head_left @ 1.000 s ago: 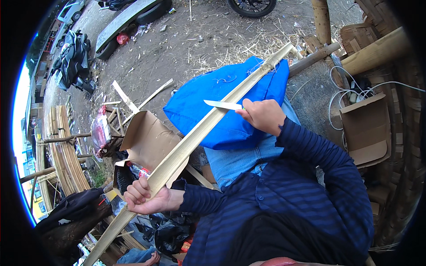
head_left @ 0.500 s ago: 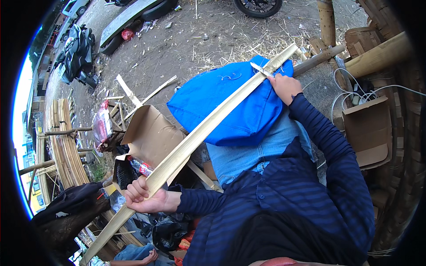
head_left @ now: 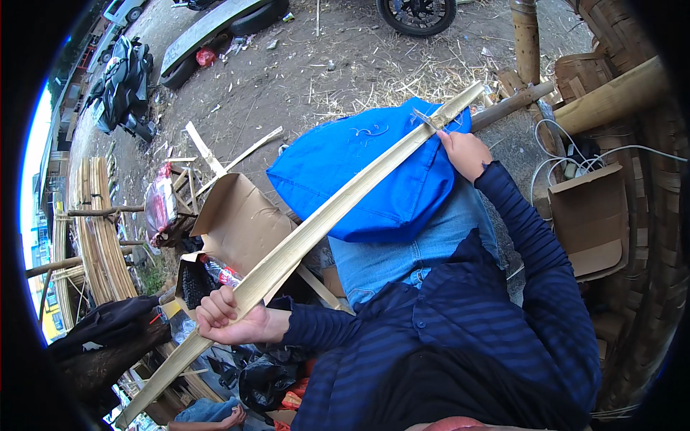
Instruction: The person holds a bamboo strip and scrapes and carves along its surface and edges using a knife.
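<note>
A long split bamboo strip [head_left: 345, 206] runs slantwise from the lower left up over my lap, its far end beyond my knees. My left hand [head_left: 233, 320] is wrapped round its lower part. Near the far end, my right hand [head_left: 467, 154] is closed on a knife, its handle hidden in my fingers. The thin knife blade [head_left: 424, 118] lies across the strip. Under the strip, a blue cloth [head_left: 388, 205] covers my knees, with thin curled shavings on it.
An open cardboard box [head_left: 248, 219] and a plastic bottle [head_left: 226, 274] are left of my lap. Bamboo strips [head_left: 100, 230] stand bundled farther left. At right are a bamboo pole [head_left: 611, 97], white cables [head_left: 540, 161] and another cardboard box [head_left: 593, 223]. Another person's hand [head_left: 233, 416] shows at the bottom.
The knife blade has tilted and looks narrower and darker on the strip. The strip's far end and my right hand sit slightly lower in view. Both hands keep their grips.
</note>
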A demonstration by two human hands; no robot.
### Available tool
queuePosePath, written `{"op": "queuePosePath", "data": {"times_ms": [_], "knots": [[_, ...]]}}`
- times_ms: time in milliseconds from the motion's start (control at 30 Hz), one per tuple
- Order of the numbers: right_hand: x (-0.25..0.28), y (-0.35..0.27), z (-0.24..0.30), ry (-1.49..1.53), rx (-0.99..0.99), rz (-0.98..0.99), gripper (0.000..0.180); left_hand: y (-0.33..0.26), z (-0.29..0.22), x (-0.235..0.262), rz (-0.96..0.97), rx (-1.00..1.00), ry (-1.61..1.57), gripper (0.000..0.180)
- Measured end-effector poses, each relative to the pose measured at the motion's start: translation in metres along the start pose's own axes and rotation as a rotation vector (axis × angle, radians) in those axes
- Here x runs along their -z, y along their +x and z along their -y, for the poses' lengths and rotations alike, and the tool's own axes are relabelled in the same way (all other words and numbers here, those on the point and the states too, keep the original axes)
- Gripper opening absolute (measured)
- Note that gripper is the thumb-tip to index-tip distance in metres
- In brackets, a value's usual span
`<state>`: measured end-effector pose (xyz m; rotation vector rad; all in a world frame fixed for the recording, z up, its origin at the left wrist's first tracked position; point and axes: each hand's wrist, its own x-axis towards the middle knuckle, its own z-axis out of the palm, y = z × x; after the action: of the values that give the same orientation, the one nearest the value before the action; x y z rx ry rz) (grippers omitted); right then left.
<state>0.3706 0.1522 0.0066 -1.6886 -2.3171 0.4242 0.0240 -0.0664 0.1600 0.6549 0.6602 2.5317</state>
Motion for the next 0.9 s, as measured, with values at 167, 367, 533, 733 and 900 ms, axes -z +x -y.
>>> {"op": "queuePosePath", "data": {"times_ms": [167,367,533,733,900], "knots": [[0.034,-0.004,0.031,1.059,-0.524,0.725,0.051,0.000,0.000,0.000,-0.002,-0.011,0.026,0.034],[0.073,-0.008,0.018,1.376,-0.650,0.721,0.041,0.001,0.000,0.007,-0.008,0.002,-0.013,0.035],[0.096,-0.003,-0.053,0.440,-0.285,0.016,0.037,0.003,-0.004,0.006,-0.041,-0.074,0.093,0.035],[0.083,0.012,-0.122,-0.220,-0.429,0.203,0.038,0.004,0.004,-0.009,-0.013,-0.025,0.021,0.034],[0.086,0.044,-0.141,-0.193,-0.466,0.534,0.041,0.002,0.001,-0.007,0.003,-0.008,0.022,0.034]]}}
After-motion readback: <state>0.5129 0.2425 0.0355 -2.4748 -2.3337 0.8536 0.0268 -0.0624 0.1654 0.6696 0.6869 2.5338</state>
